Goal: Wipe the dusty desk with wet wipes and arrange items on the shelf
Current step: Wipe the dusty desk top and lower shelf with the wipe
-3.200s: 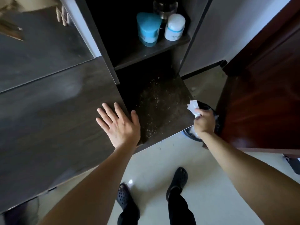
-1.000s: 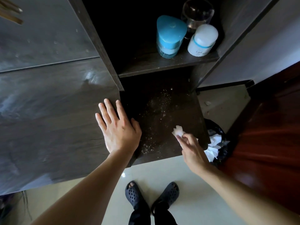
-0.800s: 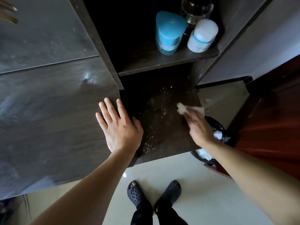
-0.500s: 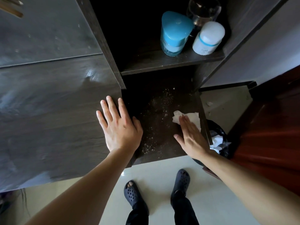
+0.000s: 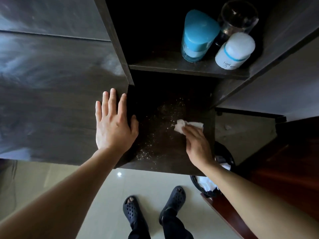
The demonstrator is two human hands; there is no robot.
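A left hand (image 5: 114, 128) lies flat on the dark table (image 5: 51, 100), fingers (image 5: 111, 100) straight and spread. Just right of its thumb, the right hand (image 5: 198, 145) presses a crumpled white wet wipe (image 5: 180, 126) onto a lower, dust-speckled panel (image 5: 155, 152), its fingers laid fairly straight over the wipe. Beyond the fingers, a shelf (image 5: 172, 66) holds a blue bottle (image 5: 198, 35), a white jar (image 5: 234, 50) and a glass (image 5: 238, 14).

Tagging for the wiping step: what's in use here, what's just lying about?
In use: wipe, right hand, left hand, dusty board, bin of crumpled wipes.
Lying about: blue bottle, white bottle, glass, all on the shelf.
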